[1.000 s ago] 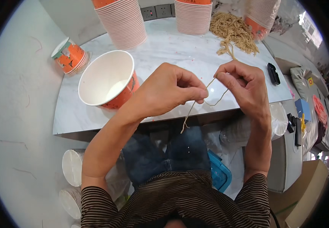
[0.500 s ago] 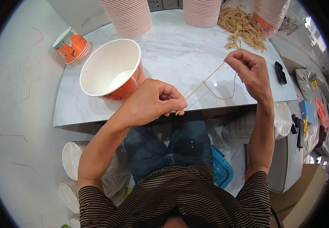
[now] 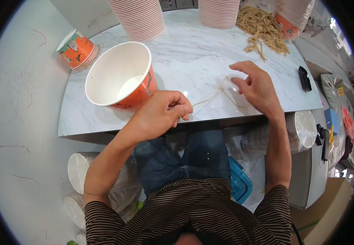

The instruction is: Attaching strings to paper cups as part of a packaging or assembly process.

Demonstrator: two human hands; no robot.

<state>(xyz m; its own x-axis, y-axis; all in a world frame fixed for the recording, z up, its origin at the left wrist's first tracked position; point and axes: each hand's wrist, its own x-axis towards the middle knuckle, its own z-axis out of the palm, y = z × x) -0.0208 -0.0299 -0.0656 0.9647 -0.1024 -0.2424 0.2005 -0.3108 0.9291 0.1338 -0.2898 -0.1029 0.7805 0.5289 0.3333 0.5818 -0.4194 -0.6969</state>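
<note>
The left hand (image 3: 160,111) is curled nearly closed, thumb and fingertips pinching a thin tan cord (image 3: 206,101). From there the cord runs slack toward two o'clock over the marbled table (image 3: 185,67), partly blurred. The right hand (image 3: 256,89) is open and empty, thumb and forefinger spread, near the cord's looped part. A white-lined orange paper bucket (image 3: 115,67) sits at the left hand's ten o'clock; a cord pile (image 3: 262,29) lies at the right hand's twelve
</note>
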